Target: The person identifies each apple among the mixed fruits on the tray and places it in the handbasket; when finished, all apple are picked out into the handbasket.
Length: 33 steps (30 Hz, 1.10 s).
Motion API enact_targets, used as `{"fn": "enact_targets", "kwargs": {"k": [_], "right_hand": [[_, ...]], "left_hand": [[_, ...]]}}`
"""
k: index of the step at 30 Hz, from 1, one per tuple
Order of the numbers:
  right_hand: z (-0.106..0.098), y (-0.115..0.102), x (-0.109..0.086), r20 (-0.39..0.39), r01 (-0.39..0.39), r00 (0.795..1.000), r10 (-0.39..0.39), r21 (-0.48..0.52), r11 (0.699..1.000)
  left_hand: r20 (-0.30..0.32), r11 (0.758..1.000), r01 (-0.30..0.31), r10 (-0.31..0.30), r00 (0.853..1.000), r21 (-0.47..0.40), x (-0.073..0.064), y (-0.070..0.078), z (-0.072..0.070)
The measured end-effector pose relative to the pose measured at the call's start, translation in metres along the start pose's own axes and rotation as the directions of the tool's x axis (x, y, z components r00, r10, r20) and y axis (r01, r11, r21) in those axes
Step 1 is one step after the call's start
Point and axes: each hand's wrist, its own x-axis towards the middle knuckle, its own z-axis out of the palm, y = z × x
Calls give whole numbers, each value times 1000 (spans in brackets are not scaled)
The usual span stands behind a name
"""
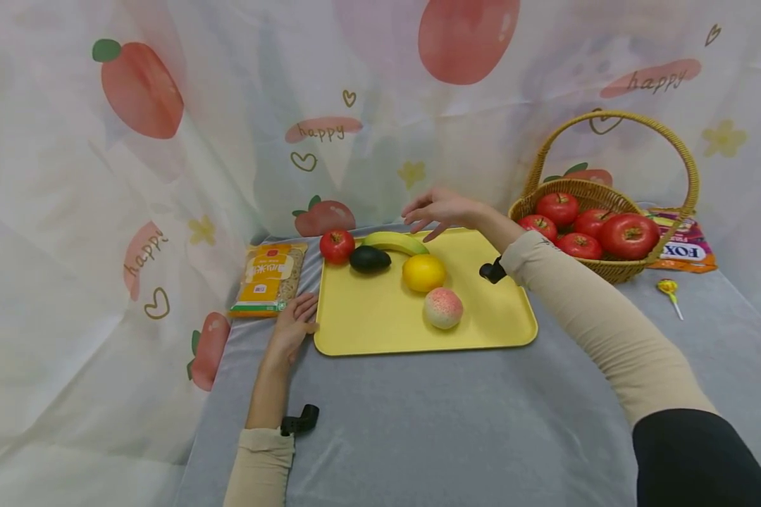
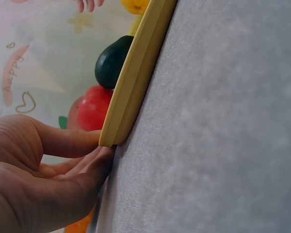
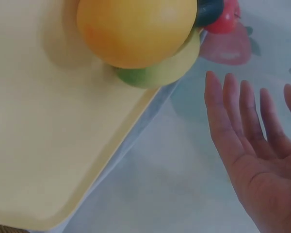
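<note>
A: Where is the left hand point(image 1: 292, 325)?

B: It rests on the grey cloth at the near left corner of the yellow tray point(image 1: 482, 310). The left wrist view shows its fingers point(image 2: 72, 145) lying nearly straight against that corner, touching it without wrapping it, probably to keep the tray from sliding.

A: And the right hand point(image 1: 440, 210)?

B: It hovers over the tray's far edge, just above the banana point(image 1: 396, 242), with fingers spread and relaxed, holding nothing. The right wrist view shows the open palm clear of the fruit.

A: What lies on the tray?

B: A tomato point(image 1: 337, 246) sits at the far left corner, with an avocado point(image 1: 370, 259) beside it. A lemon point(image 1: 423, 272) touches the banana, and a peach point(image 1: 443, 308) lies nearer the person.

A: What else is about?

B: A wicker basket point(image 1: 609, 190) of red tomatoes stands to the right, within the right arm's reach. A yellow packet point(image 1: 270, 279) lies left of the tray and a lollipop point(image 1: 669, 289) near the basket.
</note>
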Motion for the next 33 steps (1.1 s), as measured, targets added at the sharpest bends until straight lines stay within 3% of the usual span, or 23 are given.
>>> {"fn": "enact_targets", "kwargs": {"k": [19,33], "right_hand": [[32,-4,34,15,9,1000,-10,77,997],[58,-15,61,-56,5,998,5,180,984]], "left_hand": [[-16,1000,8,-8,1000,30,-2,2,2],[-18,1000,-17,17,1000,23,0,0,1]]}}
